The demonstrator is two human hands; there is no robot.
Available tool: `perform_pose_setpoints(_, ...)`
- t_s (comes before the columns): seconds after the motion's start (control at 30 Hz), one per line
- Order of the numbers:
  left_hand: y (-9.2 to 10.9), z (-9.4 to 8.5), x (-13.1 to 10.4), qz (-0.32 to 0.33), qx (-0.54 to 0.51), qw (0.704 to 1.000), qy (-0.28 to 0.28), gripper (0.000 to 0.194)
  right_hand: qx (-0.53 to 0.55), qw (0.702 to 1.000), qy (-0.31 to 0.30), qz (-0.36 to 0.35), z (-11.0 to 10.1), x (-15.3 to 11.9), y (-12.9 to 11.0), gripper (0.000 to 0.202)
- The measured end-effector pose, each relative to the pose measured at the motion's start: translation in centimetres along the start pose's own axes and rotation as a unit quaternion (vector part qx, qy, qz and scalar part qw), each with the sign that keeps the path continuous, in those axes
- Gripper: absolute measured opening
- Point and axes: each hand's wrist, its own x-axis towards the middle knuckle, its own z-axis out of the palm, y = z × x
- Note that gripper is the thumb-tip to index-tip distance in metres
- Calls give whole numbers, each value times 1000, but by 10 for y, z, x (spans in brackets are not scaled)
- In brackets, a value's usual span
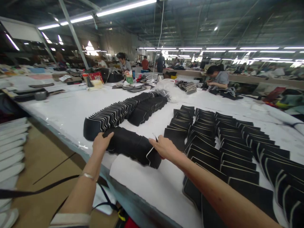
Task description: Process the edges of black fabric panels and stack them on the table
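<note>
Between my two hands lies a row of overlapping black fabric pieces (129, 141) on the white tabletop. My left hand (103, 142) grips its left end, thumb and fingers closed on the edge. At the other end, my right hand (163, 146) is closed on the last piece, which has a pale curved edge line; its lower fingers are partly hidden. A thin pointed item (155, 137) shows by the right fingertips, too small to name. Just behind my left hand stands a long row of black pieces with white edges (106, 115), with a second row (147, 110) beside it.
Several columns of overlapping black pieces (209, 142) spread over the right side of the white table (152, 186). A clear plastic bag (167, 88) and a stack of pieces (187, 86) lie farther back. A co-worker (218, 77) bends over the far right side.
</note>
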Motion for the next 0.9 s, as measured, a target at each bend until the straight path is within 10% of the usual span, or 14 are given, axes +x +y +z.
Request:
perform_pose_setpoints(0.27,42,-15,-51,174,-109,978,-37,37,27,999,-19,-8,27,-2,25,75)
perform_pose_setpoints(0.47,74,-4,-72,218,-191,945,-149,66,7,996,-33,-85,31,15,44,96)
perform_pose_setpoints(0.9,48,-3,-79,165,-310,896,-274,74,18,987,-36,-158,42,53,14,123)
